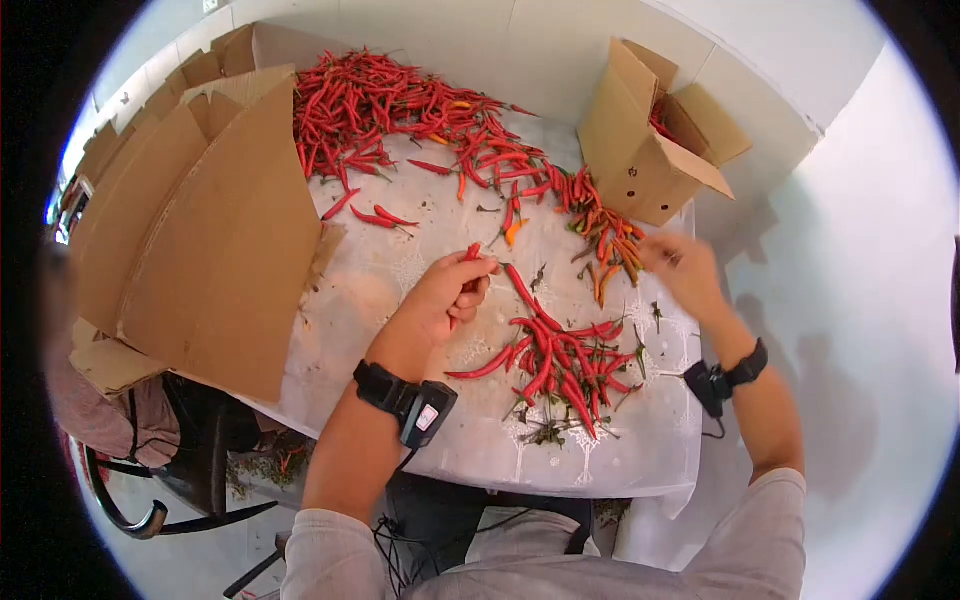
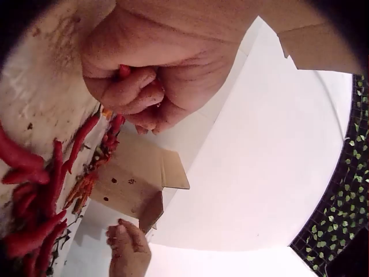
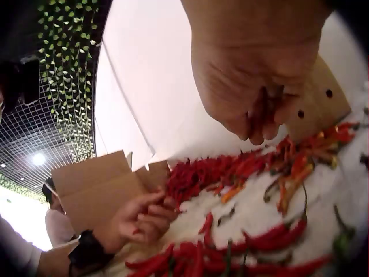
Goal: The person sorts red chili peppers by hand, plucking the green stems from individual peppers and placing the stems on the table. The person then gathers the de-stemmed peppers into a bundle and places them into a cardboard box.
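Observation:
My left hand is above the table's middle, fingers curled round red chili peppers; their red ends show between fingers and palm. In the left wrist view, a red tip pokes out of that fist. Motion blurs my right hand, which is at the table's right side by a heap of orange and red chilies. Its fingers bend inward in the right wrist view; I cannot tell whether anything is between them. Between my forearms lies a loose pile of red chilies with green stems.
A large heap of red chilies covers the table's far side. An open cardboard box with chilies inside stands at the back right. Big cardboard boxes block the left side. Plucked stems lie near the front edge of the white tablecloth.

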`<state>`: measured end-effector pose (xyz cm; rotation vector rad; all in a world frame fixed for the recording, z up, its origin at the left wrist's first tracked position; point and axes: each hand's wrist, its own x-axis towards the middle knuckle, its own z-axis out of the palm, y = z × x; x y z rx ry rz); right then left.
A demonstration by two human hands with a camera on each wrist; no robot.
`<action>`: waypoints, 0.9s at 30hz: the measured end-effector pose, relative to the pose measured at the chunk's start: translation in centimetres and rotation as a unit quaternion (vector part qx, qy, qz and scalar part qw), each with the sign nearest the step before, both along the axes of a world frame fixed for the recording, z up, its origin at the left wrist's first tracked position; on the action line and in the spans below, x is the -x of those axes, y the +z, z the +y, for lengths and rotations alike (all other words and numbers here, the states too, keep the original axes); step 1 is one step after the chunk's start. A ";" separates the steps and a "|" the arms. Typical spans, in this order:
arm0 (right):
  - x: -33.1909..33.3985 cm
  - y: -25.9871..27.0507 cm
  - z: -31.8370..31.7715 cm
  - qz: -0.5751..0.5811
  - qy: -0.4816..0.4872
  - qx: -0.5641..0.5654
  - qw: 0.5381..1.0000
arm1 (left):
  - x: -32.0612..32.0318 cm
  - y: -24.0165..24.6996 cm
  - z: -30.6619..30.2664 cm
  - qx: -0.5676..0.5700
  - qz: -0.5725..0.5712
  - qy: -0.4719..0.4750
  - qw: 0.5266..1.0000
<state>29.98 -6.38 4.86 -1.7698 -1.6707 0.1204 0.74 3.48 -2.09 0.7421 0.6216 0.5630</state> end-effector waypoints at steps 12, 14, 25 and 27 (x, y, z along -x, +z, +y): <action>4.4 -2.3 -3.3 -0.247 0.185 0.186 0.933 | 0.6 -0.8 1.0 0.009 -0.049 -0.003 0.999; 4.5 -2.3 -3.7 -0.250 0.176 0.183 0.934 | 0.5 -0.9 1.0 0.007 -0.051 0.000 0.999; 6.9 0.5 -4.5 0.407 0.179 0.229 0.866 | 0.5 -0.9 1.0 -0.001 -0.049 -0.013 0.999; 7.4 0.3 -4.6 0.455 0.199 0.224 0.839 | 0.5 -0.9 1.0 -0.001 -0.050 -0.012 0.999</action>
